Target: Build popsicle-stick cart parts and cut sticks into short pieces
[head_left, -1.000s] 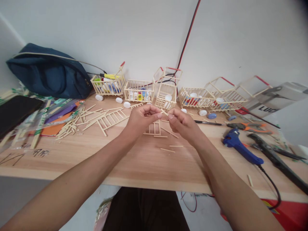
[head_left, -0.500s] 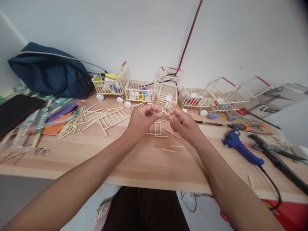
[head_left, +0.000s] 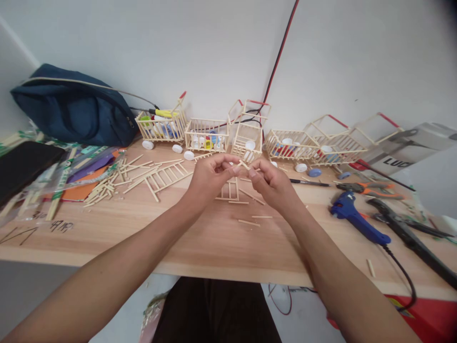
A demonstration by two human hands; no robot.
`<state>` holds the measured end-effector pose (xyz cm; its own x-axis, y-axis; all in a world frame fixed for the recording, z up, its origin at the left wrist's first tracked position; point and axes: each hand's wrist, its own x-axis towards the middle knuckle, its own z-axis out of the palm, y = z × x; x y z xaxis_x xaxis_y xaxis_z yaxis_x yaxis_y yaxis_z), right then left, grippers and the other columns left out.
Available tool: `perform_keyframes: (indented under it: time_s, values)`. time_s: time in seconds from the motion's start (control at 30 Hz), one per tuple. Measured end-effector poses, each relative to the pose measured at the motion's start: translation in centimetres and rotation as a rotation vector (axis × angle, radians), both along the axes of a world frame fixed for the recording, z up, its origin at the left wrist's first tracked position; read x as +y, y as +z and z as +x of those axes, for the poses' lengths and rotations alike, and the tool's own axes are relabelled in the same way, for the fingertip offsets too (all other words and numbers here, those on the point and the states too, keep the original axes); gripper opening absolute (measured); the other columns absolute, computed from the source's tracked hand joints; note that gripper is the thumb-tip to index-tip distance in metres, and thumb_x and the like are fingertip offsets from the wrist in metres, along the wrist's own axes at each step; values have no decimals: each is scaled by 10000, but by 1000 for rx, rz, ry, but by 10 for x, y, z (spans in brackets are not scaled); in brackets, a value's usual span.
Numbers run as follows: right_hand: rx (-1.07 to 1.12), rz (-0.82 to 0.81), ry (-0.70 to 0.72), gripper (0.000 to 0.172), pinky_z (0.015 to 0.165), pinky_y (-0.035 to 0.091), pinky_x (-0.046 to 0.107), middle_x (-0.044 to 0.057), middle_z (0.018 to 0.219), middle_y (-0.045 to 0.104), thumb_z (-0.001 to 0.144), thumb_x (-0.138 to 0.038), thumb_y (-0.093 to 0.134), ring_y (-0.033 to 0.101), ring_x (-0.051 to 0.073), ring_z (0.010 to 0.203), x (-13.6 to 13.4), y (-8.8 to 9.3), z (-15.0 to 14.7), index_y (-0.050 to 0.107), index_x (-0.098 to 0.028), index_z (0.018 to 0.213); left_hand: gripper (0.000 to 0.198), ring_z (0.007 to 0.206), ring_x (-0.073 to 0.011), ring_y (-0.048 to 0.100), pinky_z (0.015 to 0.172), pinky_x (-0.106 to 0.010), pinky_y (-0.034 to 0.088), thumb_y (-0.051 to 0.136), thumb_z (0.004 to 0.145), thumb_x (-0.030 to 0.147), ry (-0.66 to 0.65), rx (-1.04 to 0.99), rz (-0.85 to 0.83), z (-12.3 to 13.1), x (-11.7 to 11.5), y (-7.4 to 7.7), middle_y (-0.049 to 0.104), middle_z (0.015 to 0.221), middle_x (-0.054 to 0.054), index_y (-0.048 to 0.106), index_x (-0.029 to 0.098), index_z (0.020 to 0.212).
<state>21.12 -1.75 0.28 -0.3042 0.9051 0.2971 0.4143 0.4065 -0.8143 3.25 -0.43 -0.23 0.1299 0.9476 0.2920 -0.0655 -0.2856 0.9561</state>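
Observation:
My left hand (head_left: 213,177) is closed, its thumb and fingertips pinched at one end of a short wooden stick (head_left: 244,165). On the other end, my right hand (head_left: 270,185) also pinches with thumb and forefinger. Both hands hover over the table, fingertips close together. Below and between them lies a small ladder-like stick frame (head_left: 233,189), partly hidden by the left hand. Loose sticks (head_left: 249,222) rest nearer the table edge. A larger stick frame (head_left: 166,176) lies flat to the left of my left hand.
Several miniature stick shopping carts (head_left: 207,136) with bottle-cap wheels line the wall. To the right are a blue glue gun (head_left: 359,219), orange-handled pliers (head_left: 371,189) and a pen (head_left: 310,182). A stick pile (head_left: 103,188), dark phone (head_left: 28,166) and blue bag (head_left: 78,107) are left.
The hands stay almost in place, still holding the stick between them. The stick shows slightly more between the fingertips, and the whole view has shifted a little.

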Motion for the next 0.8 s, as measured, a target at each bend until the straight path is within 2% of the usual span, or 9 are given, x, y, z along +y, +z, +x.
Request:
perform_keyframes:
  time_s: [0.53,0.8]
  values:
    - [30,-28,8,336,464,201,248,-83,532,343,927,-548,468,274,90,448,-3,2,-3,472,-221,851,225,602,-104,531,597,-240,437,751,719,315,-38,-13,28,-1,1,-3,591,665,13,686,185,891]
    - [30,-12,44,426,557,310,264,-32,609,457,970,-563,344,402,114,550,2,1,1,531,-197,858,222,603,-103,530,598,-240,425,751,718,308,-27,-8,26,2,-2,1,596,649,15,688,174,884]
